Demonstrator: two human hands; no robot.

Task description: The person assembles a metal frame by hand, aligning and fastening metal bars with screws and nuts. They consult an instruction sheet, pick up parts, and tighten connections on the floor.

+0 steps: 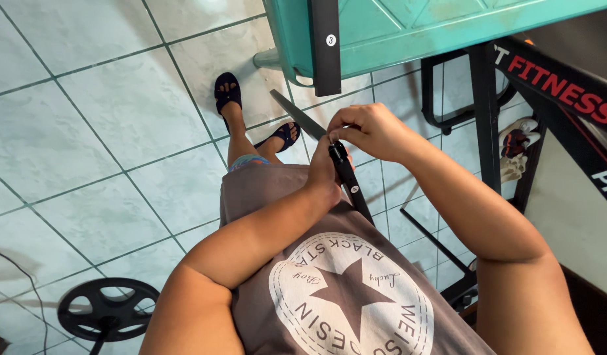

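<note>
I look straight down at my own body. A black metal bar (353, 190) runs diagonally from my shirt up toward the floor, its far end a dark flat strip (297, 115). My left hand (323, 172) wraps around the bar from the left side. My right hand (369, 131) pinches a small black part at the bar's upper section, fingers curled tight. Both hands touch each other at that spot. Below them are my grey shirt (343, 289) with a white round print and my feet in dark sandals (227, 92).
A teal plastic table (408, 39) with a black upright post (324, 46) stands just ahead. A black metal frame (487, 118) of exercise gear fills the right side, shoes (517, 148) beside it. A black weight plate (106, 309) lies on the tiled floor at lower left.
</note>
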